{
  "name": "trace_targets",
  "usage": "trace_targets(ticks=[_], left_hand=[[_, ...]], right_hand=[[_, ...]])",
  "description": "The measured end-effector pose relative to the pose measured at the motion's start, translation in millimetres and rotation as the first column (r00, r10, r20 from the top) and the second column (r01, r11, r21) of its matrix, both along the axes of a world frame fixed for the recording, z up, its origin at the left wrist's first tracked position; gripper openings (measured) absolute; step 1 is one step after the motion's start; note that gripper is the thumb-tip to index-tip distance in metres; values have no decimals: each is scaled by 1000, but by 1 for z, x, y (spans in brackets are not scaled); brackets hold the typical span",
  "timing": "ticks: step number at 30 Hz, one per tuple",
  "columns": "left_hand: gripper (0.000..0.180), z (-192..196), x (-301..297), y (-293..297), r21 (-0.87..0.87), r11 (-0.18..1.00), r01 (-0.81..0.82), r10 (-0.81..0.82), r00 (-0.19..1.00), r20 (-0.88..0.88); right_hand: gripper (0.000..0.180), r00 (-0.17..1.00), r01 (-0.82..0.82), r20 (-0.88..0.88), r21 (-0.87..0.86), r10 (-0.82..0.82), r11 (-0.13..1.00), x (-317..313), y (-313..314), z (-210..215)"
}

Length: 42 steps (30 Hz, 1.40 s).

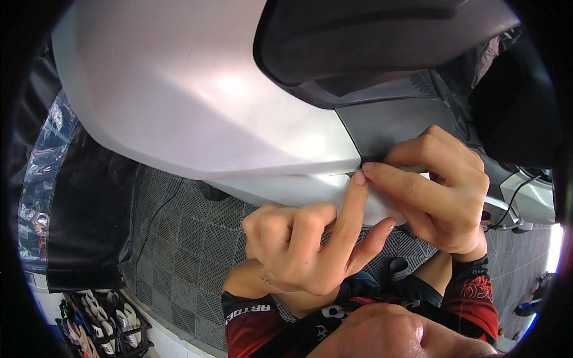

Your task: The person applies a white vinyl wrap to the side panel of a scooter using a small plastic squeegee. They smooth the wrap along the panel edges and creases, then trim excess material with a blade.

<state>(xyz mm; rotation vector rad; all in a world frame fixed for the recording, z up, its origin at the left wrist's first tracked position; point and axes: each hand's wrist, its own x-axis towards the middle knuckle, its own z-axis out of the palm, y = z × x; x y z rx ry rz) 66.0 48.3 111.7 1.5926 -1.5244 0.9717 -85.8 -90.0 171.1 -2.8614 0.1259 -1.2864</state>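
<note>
The pale silver body panel of a vehicle fills the upper left. It meets a dark grey trim piece along a narrow seam, with a white lower panel underneath. My left hand presses its stretched index fingertip at the seam's lower end; its thumb stands apart and the other fingers curl, with nothing visible in them. Beside it, my right hand is closed, its index fingertip almost touching the left one. Something slim and dark shows between its fingers, mostly hidden. A tiny dark tip shows by the left fingertip.
A large black part overhangs the top. Black sheeting with a clear plastic strip hangs at the left. At the lower left, a black rack holds several pale items. Grey textured floor tiles lie below.
</note>
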Motion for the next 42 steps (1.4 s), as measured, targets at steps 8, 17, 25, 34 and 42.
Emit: trace_targets(ticks=[8, 17, 25, 34, 42], left_hand=[[53, -3, 0, -3, -41, 999, -4, 4, 1000, -11], [51, -1, 1, -1, -42, 999, -3, 2, 1000, -26], [49, 0, 2, 1, -41, 999, 18, -19, 1000, -25], [26, -3, -10, 15, -36, 934, 356, -357, 934, -6], [27, -7, -3, 6, -62, 806, 589, -590, 807, 6]], right_hand=[[39, 1000, -12, 25, -1, 12, 1000, 3, -1, 0], [38, 1000, 17, 0, 17, -17, 1000, 4, 3, 2], [33, 999, 35, 16, -15, -35, 999, 7, 1, 5], [33, 1000, -26, 10, -11, 26, 1000, 7, -5, 8], [34, 998, -60, 3, -31, 61, 998, 5, -11, 8]])
